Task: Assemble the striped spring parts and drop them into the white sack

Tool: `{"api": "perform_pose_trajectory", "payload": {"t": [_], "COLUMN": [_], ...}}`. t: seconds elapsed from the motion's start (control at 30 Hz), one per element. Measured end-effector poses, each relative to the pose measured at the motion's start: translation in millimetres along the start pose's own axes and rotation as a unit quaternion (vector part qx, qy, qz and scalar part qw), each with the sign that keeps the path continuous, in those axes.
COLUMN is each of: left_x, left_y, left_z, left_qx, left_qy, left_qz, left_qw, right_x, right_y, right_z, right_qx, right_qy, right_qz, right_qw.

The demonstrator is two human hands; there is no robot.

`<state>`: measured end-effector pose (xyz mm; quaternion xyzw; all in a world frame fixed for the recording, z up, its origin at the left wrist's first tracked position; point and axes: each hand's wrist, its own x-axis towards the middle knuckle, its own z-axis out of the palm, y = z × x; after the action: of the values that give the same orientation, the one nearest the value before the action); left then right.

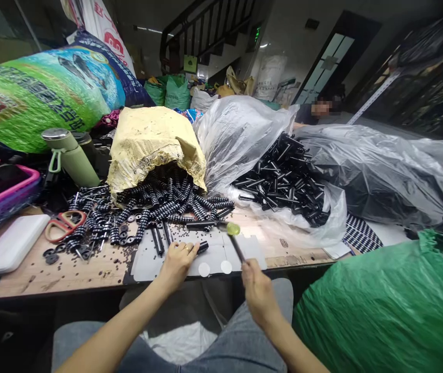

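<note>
My left hand (177, 265) is closed around a short black tube (203, 247), whose end sticks out to the right over a grey board (144, 267). In my right hand (258, 290) is the handle of a mallet (238, 249). Its yellow-green head points away from me, above the board and right of the tube. Another black tube (157, 241) lies left of my left hand, and a long black rod (202, 224) rests behind it. Two white round discs (204, 269) are at the board's front edge.
A yellow sack (155, 134) spills ribbed black-and-white pieces (167, 207). Right of it, a clear plastic bag (240, 129) holds black tubes (279, 176). Scissors (65, 226), a white box (10, 246) and a green flask (72, 158) stand left. A green sack (384, 300) bulges right; a person (314, 111) is behind.
</note>
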<state>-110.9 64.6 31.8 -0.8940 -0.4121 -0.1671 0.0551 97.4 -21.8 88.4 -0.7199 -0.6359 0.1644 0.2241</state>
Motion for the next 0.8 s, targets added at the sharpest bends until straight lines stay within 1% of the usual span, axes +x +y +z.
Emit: {"api": "perform_pose_trajectory", "payload": {"t": [0.1,0.17,0.23,0.3,0.37,0.43,0.47,0.53,0.6,0.67,0.73,0.8], "left_x": [-2,-1,1,5,8,8,8,5,3,2,3,6], "left_y": [1,7,19,34,49,58,61,63,61,58,55,52], "left_z": [1,2,5,8,12,18,21,28,34,35,33,28], "left_qx": [0.018,0.026,0.029,0.021,-0.004,-0.03,-0.038,-0.042,-0.034,-0.029,-0.036,-0.051], "left_qy": [-0.001,0.0,0.003,0.005,0.003,-0.003,-0.004,0.0,0.005,0.001,-0.012,-0.027], "left_qz": [0.002,-0.004,-0.028,-0.066,-0.088,-0.086,-0.081,-0.072,-0.069,-0.068,-0.063,-0.057], "left_qw": [1.0,1.0,0.999,0.998,0.996,0.996,0.996,0.996,0.997,0.997,0.997,0.997], "right_x": [-6,-3,0,1,-2,-7,-10,-15,-18,-17,-15,-13], "right_y": [-2,-3,-10,-26,-44,-58,-62,-64,-60,-54,-50,-52], "right_z": [18,19,9,-5,-17,-18,-15,0,17,29,27,14], "right_qx": [-0.068,-0.077,-0.052,-0.011,0.04,0.082,0.094,0.083,0.016,-0.059,-0.079,-0.042], "right_qy": [-0.056,-0.066,-0.056,-0.039,-0.02,-0.001,0.006,-0.001,-0.038,-0.08,-0.094,-0.078], "right_qz": [0.01,0.012,-0.001,-0.024,-0.051,-0.075,-0.087,-0.106,-0.118,-0.114,-0.096,-0.078], "right_qw": [0.996,0.995,0.997,0.999,0.998,0.994,0.992,0.991,0.992,0.988,0.988,0.993]}}
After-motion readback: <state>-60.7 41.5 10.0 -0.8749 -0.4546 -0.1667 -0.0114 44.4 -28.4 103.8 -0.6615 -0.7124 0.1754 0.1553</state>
